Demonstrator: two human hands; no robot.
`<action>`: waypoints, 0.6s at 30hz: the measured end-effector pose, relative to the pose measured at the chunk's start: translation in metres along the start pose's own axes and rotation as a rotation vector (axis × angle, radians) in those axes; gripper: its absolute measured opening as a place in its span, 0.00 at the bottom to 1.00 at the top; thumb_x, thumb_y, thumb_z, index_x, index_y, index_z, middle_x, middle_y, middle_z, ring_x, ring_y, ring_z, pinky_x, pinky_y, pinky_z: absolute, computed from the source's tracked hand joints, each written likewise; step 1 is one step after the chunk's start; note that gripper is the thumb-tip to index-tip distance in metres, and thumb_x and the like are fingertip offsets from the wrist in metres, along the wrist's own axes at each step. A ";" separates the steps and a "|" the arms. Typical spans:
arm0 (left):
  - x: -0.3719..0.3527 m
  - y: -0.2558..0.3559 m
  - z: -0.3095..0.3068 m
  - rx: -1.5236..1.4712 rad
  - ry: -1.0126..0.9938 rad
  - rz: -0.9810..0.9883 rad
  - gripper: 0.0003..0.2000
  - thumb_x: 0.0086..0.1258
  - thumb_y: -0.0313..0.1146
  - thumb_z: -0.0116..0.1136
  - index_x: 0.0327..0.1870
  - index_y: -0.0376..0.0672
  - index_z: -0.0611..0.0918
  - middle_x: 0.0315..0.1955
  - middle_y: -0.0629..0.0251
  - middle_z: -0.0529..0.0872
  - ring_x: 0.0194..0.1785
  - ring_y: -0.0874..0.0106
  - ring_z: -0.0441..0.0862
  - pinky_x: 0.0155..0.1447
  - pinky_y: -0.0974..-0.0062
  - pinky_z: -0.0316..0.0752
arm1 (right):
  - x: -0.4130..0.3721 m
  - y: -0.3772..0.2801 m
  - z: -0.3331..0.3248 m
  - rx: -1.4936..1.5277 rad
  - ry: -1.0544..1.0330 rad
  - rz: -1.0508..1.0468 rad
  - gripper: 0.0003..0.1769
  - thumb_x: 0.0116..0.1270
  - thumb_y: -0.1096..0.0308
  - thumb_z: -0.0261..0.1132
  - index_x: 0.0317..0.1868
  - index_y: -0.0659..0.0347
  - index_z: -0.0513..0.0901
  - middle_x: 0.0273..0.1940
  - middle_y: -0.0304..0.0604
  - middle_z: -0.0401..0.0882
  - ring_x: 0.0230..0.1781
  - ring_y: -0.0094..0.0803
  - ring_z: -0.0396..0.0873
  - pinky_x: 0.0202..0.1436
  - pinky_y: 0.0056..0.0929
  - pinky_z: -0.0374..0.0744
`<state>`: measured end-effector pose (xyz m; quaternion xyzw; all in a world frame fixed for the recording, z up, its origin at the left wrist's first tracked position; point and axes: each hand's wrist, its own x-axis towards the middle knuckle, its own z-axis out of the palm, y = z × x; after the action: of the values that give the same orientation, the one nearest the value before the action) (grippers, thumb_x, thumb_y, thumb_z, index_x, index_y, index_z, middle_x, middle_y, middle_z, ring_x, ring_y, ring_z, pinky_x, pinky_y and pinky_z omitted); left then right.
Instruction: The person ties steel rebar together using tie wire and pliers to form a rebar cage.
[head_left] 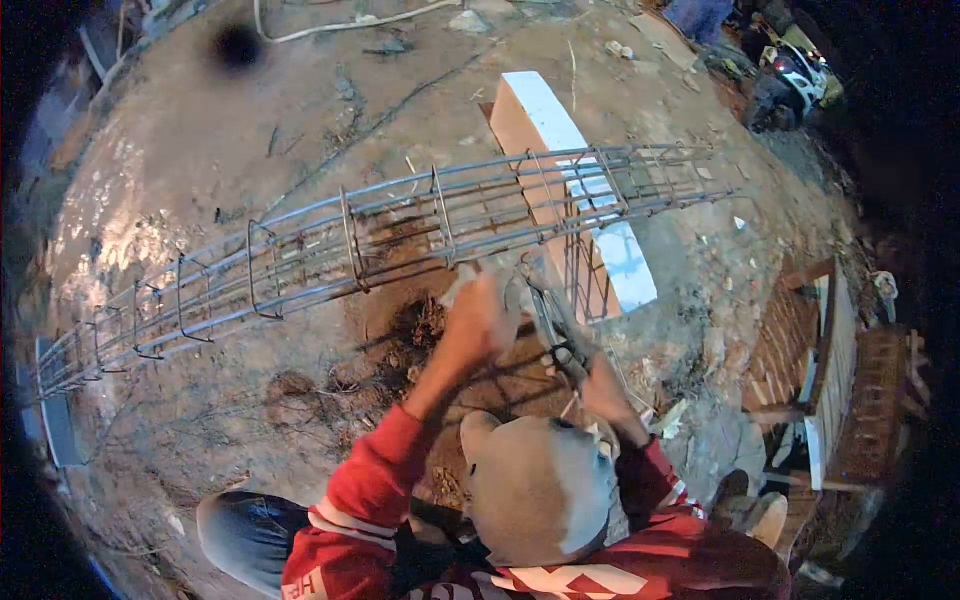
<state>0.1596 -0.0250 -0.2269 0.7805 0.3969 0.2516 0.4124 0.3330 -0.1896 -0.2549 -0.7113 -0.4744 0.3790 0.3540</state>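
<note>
A long cage of steel bars [350, 240] with square stirrups runs across the view, its right part lying over a pale block [620, 250]. At the cage's near side, close to the middle, my left hand [480, 318] is closed, and what its fingers grip is too blurred to tell. To the right and nearer my body, my right hand [603, 388] is wrapped around the handle end of a long metal tool [548, 325]. The tool's far end points up toward the cage's near bar. Both arms have red sleeves.
A grey cap [540, 490] fills the bottom centre. Another block [60, 430] is under the cage's far left end. Wooden frames [825, 370] stand at right. A white and black helmet-like object [795, 75] is at the top right. A pale hose or cable [350, 25] crosses the ground at the top.
</note>
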 end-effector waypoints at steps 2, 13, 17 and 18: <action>0.012 -0.003 -0.031 -0.078 -0.133 -0.020 0.14 0.74 0.39 0.53 0.53 0.38 0.78 0.43 0.54 0.83 0.52 0.61 0.80 0.61 0.65 0.71 | 0.007 -0.038 -0.026 -0.163 0.008 -0.151 0.21 0.74 0.63 0.57 0.63 0.63 0.74 0.55 0.59 0.79 0.59 0.47 0.75 0.63 0.39 0.70; 0.038 0.024 -0.170 -0.890 0.302 -0.201 0.14 0.77 0.41 0.51 0.35 0.40 0.80 0.24 0.70 0.79 0.24 0.79 0.74 0.26 0.81 0.70 | 0.110 -0.099 -0.098 -0.185 -0.075 -0.210 0.29 0.66 0.76 0.57 0.69 0.60 0.69 0.54 0.51 0.80 0.56 0.43 0.76 0.61 0.42 0.72; 0.020 0.011 -0.189 -0.913 0.159 -0.146 0.11 0.76 0.38 0.51 0.40 0.40 0.80 0.28 0.69 0.80 0.28 0.80 0.75 0.31 0.82 0.72 | 0.178 -0.062 -0.121 -0.607 0.243 -0.478 0.28 0.66 0.65 0.66 0.65 0.59 0.71 0.47 0.54 0.80 0.49 0.51 0.78 0.51 0.47 0.76; 0.019 0.004 -0.187 -0.947 0.166 -0.106 0.10 0.76 0.38 0.51 0.43 0.40 0.79 0.29 0.69 0.81 0.29 0.79 0.76 0.32 0.81 0.73 | 0.183 -0.062 -0.121 -0.612 0.220 -0.500 0.28 0.66 0.65 0.66 0.65 0.59 0.71 0.47 0.54 0.80 0.49 0.51 0.78 0.51 0.47 0.76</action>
<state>0.0369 0.0723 -0.1228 0.4628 0.3096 0.4447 0.7016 0.4624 -0.0157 -0.1829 -0.6828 -0.6828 0.0444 0.2561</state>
